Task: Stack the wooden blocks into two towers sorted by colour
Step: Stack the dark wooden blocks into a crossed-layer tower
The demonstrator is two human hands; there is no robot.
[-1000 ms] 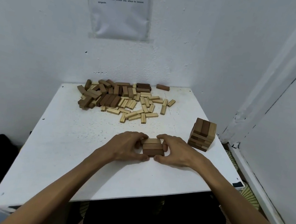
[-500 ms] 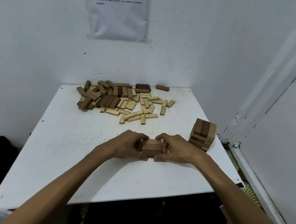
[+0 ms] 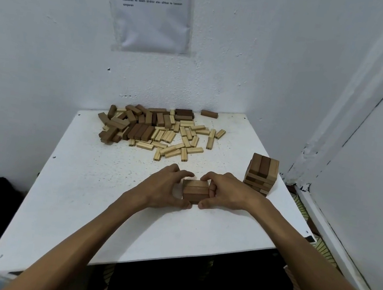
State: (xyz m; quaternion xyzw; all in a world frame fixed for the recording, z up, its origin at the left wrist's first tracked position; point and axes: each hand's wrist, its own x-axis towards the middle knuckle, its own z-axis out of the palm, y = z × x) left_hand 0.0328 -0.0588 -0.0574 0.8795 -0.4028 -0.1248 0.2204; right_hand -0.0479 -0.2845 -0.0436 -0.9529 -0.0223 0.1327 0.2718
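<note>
The step in hand looks like squaring up a short stack (image 3: 195, 191) of brown blocks, which sits on the white table (image 3: 100, 205) near its middle, just near of the loose pile (image 3: 157, 129). The left hand (image 3: 166, 188) and right hand (image 3: 226, 192) close on it from either side. Each has its thumb on the near corner and its curled fingers round the far corner, so both hands grip the stack between them. How many layers it has I cannot tell; the top shows blocks lying side by side. Both forearms reach in from the near edge and meet at the stack, wrists low over the table. A taller brown tower (image 3: 261, 173) stands to the right, near the table's edge and clear of the right hand. The pile at the far left holds many dark blocks and many pale ones, so I judge the task is at an early stage, with no pale tower begun. The next move probably calls for an even squeeze from both sides, so the layers stay flush whether the stack is lifted towards the tower or left for more blocks.
</note>
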